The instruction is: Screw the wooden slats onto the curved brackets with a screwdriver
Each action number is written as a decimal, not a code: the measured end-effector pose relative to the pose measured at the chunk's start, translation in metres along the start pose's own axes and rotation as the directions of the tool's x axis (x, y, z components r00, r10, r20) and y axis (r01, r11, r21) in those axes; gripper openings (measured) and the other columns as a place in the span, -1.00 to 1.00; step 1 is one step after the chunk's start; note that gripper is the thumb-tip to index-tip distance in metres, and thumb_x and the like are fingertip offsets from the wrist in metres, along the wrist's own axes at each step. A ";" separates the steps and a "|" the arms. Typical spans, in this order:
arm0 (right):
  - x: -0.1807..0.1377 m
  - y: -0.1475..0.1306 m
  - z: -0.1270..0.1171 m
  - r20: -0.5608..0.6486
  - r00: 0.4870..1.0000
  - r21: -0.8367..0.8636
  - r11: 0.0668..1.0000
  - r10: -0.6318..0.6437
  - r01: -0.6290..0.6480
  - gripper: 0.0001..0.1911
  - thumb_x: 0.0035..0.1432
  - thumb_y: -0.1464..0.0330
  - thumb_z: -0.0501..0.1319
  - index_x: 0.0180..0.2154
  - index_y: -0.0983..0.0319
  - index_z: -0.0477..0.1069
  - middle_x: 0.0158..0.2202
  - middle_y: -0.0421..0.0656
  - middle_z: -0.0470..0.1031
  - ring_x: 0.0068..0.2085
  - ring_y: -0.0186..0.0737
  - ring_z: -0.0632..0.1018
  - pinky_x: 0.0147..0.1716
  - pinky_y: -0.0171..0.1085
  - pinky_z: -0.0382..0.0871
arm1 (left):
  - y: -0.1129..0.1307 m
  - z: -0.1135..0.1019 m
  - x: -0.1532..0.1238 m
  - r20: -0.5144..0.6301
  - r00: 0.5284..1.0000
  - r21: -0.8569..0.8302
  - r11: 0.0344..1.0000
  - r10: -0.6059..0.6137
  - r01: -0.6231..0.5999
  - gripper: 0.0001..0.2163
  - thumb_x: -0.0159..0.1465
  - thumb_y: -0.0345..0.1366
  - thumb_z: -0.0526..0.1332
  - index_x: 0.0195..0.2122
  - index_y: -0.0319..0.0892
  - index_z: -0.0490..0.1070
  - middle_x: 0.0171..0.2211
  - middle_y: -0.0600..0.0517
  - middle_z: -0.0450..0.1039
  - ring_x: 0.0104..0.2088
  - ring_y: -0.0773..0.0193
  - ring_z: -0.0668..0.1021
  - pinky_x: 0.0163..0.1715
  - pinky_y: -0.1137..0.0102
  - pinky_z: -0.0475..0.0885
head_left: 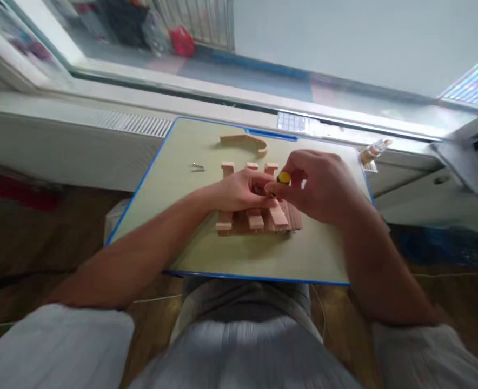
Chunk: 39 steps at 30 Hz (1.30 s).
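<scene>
A small wooden assembly of slats and blocks [257, 219] lies in the middle of a green mat with a blue edge [170, 216]. My left hand [241, 189] rests on top of the assembly, fingers curled and pressing on it. My right hand [318, 183] is closed around a small tool with a yellow and black top [283, 178], held upright over the wood. Where the tool's tip meets the wood is hidden by my fingers.
A curved wooden piece [245, 141] lies at the mat's far edge. Small metal parts [197, 167] sit on the mat's left. A small glue bottle [372, 152] lies on the sill at right. A window ledge runs behind the mat.
</scene>
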State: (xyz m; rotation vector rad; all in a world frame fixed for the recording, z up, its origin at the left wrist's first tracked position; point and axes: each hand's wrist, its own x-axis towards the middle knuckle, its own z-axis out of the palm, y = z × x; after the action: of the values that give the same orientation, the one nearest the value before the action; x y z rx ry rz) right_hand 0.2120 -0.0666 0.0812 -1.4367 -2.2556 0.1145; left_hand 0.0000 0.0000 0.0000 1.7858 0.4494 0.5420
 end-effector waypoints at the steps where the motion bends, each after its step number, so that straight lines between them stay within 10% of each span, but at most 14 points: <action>1: -0.002 -0.001 0.001 -0.016 1.000 0.000 1.000 0.019 -0.019 -0.57 0.25 0.02 0.42 -0.42 0.18 0.39 -0.44 -0.24 0.49 -0.43 -0.32 0.35 -0.39 -0.21 0.05 | 0.001 0.002 -0.001 0.007 1.000 -0.006 1.000 -0.019 0.019 -0.84 0.27 -0.24 0.48 -0.23 -0.22 0.69 -0.32 0.06 0.61 -0.33 0.39 0.52 -0.33 0.52 0.42; 16: -0.029 -0.025 0.023 -0.246 0.940 0.101 0.971 0.236 -0.218 -0.50 0.13 0.03 0.46 -0.49 0.12 0.23 -0.53 -0.29 0.30 -0.44 -0.29 0.22 -0.39 -0.17 0.02 | -0.007 0.031 -0.015 -0.096 0.995 -0.187 0.982 0.013 -0.031 -0.61 0.13 -0.22 0.58 -0.06 -0.24 0.61 -0.34 0.03 0.62 -0.39 0.37 0.58 -0.38 0.49 0.46; 26: -0.036 -0.009 0.011 -0.030 0.996 0.302 0.950 0.088 -0.075 -0.68 0.23 0.09 0.40 -0.11 0.16 0.64 -0.32 -0.18 0.63 -0.40 -0.28 0.47 -0.41 -0.24 0.30 | 0.002 0.032 -0.015 -0.113 0.993 -0.092 0.995 0.027 -0.037 -0.65 0.16 -0.12 0.53 -0.18 -0.30 0.65 -0.30 -0.02 0.60 -0.32 0.33 0.57 -0.28 0.41 0.50; 39: -0.026 -0.001 0.020 -0.063 0.993 0.340 0.937 0.103 -0.076 -0.74 0.28 0.15 0.41 -0.29 0.16 0.46 -0.38 -0.22 0.55 -0.37 -0.26 0.52 -0.31 -0.23 0.35 | 0.007 0.019 -0.017 -0.106 0.993 -0.003 0.999 -0.048 0.048 -0.69 0.34 -0.11 0.43 -0.08 -0.26 0.65 -0.24 -0.01 0.63 -0.25 0.27 0.59 -0.23 0.41 0.48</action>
State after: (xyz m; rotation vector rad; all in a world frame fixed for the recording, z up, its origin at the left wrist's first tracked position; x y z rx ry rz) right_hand 0.2116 -0.0868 0.0551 -1.3314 -1.9881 0.4430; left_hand -0.0030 -0.0264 -0.0004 1.7464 0.5640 0.6048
